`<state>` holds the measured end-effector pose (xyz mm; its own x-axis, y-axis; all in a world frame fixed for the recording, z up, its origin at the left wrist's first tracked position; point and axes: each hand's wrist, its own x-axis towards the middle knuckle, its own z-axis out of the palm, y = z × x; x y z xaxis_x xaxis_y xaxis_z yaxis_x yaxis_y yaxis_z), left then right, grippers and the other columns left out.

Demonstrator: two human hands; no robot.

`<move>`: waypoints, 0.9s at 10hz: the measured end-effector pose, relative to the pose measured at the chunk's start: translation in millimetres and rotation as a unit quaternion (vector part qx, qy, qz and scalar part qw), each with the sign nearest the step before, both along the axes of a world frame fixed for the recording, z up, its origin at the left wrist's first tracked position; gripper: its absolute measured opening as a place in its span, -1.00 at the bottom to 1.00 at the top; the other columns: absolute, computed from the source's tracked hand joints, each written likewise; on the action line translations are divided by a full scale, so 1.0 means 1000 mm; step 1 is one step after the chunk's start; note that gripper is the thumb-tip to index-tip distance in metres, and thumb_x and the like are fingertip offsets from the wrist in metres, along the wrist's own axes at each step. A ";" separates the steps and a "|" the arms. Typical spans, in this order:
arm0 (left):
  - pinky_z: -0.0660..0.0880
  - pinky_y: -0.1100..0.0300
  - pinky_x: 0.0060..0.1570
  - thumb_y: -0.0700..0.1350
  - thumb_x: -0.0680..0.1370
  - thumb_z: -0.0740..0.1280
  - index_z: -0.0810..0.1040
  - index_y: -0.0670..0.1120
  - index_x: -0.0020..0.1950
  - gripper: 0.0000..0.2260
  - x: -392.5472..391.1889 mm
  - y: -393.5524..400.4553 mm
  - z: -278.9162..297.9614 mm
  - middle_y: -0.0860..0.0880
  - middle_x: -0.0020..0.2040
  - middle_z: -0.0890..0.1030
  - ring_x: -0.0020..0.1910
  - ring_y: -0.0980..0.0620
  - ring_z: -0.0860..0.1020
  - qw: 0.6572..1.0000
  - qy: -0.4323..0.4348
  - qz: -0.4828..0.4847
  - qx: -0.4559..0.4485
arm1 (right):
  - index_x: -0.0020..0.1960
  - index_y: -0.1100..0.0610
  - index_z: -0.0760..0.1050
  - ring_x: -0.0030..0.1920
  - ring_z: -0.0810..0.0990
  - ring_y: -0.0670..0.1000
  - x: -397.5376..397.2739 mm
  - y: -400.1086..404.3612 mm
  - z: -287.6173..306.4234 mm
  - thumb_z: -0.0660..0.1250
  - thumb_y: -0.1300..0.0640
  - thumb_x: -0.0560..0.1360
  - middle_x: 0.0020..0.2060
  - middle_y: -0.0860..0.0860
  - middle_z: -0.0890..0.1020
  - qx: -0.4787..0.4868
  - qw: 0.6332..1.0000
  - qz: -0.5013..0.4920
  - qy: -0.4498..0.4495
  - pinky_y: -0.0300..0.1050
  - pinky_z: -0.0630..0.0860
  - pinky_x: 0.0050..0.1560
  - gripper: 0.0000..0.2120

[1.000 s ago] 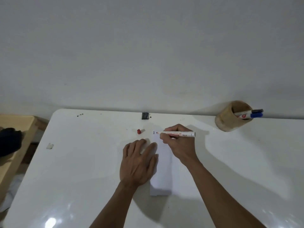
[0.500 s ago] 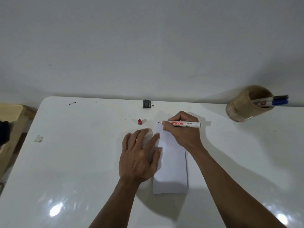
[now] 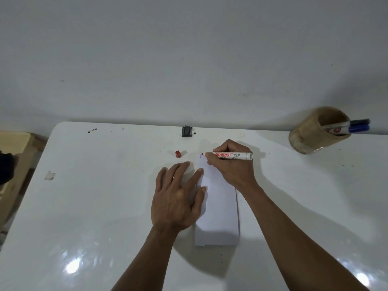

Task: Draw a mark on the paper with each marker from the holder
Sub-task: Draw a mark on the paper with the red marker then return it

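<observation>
A folded white paper [image 3: 218,206] lies on the white table [image 3: 105,206]. My left hand [image 3: 178,196] presses flat on the paper's left edge, fingers spread. My right hand [image 3: 228,164] grips a white red-labelled marker [image 3: 231,155], uncapped, its red tip at the paper's top left corner beside a short dark mark [image 3: 199,155]. The red cap [image 3: 178,153] lies left of the paper. A round wooden holder [image 3: 315,133] stands at the far right, with a black-capped marker [image 3: 357,122] and a blue-capped marker [image 3: 354,129] leaning out.
A small black clip-like object [image 3: 186,131] sits at the table's far edge by the wall. A scrap of tape [image 3: 49,175] is stuck near the left edge. A wooden stool [image 3: 14,148] stands left of the table.
The view has shifted, so the table and holder sit differently in frame. Both hands stay in place on the paper, with the marker tip at its top left corner.
</observation>
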<state>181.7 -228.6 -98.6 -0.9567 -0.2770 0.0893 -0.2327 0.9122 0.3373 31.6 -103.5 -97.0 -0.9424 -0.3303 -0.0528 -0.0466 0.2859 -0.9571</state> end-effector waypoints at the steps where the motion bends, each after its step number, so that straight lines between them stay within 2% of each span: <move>1: 0.31 -0.18 0.41 0.19 0.55 0.23 0.52 0.11 0.37 -0.58 0.000 0.000 -0.001 -0.07 0.40 0.52 0.42 -0.09 0.42 1.000 0.001 0.000 -0.001 | -0.23 0.21 0.61 -0.29 0.73 0.19 -0.001 0.000 0.000 0.60 0.09 0.38 -0.29 0.12 0.74 0.018 1.000 0.006 0.011 0.22 0.66 -0.27 -0.77; 3: 0.31 -0.18 0.41 0.19 0.56 0.22 0.52 0.10 0.37 -0.59 0.000 0.000 0.000 -0.07 0.40 0.52 0.42 -0.10 0.43 1.000 0.006 -0.002 -0.006 | -0.25 0.23 0.60 -0.33 0.71 0.14 -0.001 0.001 0.005 0.61 0.12 0.37 -0.32 0.10 0.74 0.043 0.999 0.015 0.015 0.14 0.66 -0.29 -0.76; 5: 0.32 -0.16 0.41 0.18 0.56 0.21 0.54 0.10 0.35 -0.59 0.000 0.000 0.001 -0.07 0.39 0.53 0.41 -0.09 0.43 1.000 0.020 0.000 -0.011 | -0.28 0.25 0.60 -0.36 0.65 0.07 0.000 0.000 0.010 0.62 0.18 0.35 -0.36 0.04 0.71 0.047 0.999 0.012 0.012 -0.07 0.59 -0.37 -0.77; 6: 0.32 -0.17 0.40 0.17 0.56 0.22 0.54 0.09 0.35 -0.59 0.000 0.000 0.000 -0.07 0.39 0.53 0.40 -0.09 0.44 1.000 0.025 -0.002 -0.012 | -0.28 0.26 0.60 -0.34 0.65 0.07 0.000 0.001 0.010 0.62 0.18 0.34 -0.37 0.02 0.70 0.046 0.999 0.015 0.014 -0.11 0.57 -0.39 -0.77; 8: 0.32 -0.19 0.41 0.17 0.55 0.24 0.53 0.09 0.36 -0.59 0.000 0.001 -0.002 -0.08 0.40 0.52 0.42 -0.10 0.43 0.999 0.030 -0.003 -0.016 | -0.29 0.23 0.60 -0.37 0.66 0.08 0.000 0.001 0.010 0.63 0.16 0.34 -0.36 0.06 0.71 0.051 0.999 0.014 0.011 -0.05 0.60 -0.36 -0.77; 9: 0.31 -0.18 0.42 0.17 0.55 0.25 0.53 0.08 0.36 -0.59 0.000 0.001 -0.003 -0.08 0.40 0.52 0.42 -0.10 0.43 0.999 0.034 -0.003 -0.017 | -0.27 0.21 0.60 -0.32 0.71 0.15 0.000 0.002 0.011 0.61 0.12 0.34 -0.32 0.10 0.73 0.041 0.999 0.017 0.001 0.11 0.67 -0.30 -0.77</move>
<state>181.7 -228.0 -101.3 -0.9497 -0.2675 0.1629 -0.2056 0.9249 0.3199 31.7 -101.5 -86.1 -0.9306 -0.3575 -0.0784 -0.0603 0.3610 -0.9306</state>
